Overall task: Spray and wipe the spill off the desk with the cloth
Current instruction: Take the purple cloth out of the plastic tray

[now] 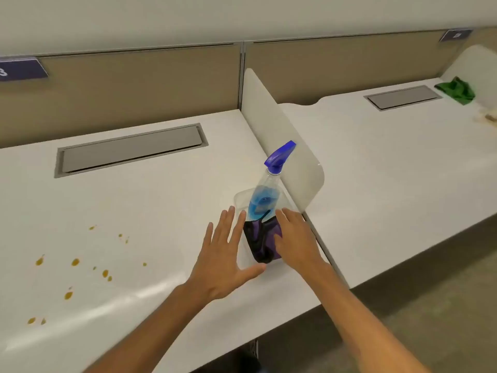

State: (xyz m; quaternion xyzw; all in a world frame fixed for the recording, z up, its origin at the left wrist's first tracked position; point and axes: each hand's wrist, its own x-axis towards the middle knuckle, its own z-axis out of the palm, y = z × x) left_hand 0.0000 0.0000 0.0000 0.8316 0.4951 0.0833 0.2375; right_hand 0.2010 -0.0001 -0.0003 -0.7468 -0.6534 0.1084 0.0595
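A clear spray bottle point(265, 200) with blue liquid and a blue trigger head stands in a clear plastic tray point(239, 200) by the white divider. A dark purple cloth point(259, 238) lies crumpled in the tray's near half. My left hand point(226, 259) hovers flat with fingers spread at the tray's left side. My right hand point(295, 238) reaches over the tray's right side, fingers touching the cloth; I cannot tell whether it grips it. Brown spill drops point(72, 265) are scattered over the white desk point(161, 211) at the left.
A white divider panel point(285, 141) separates this desk from the neighbouring one on the right. A green cloth point(457, 90) lies at that desk's far end. Grey cable hatches point(129, 149) are set into both desks. The desk's front edge runs beneath my forearms.
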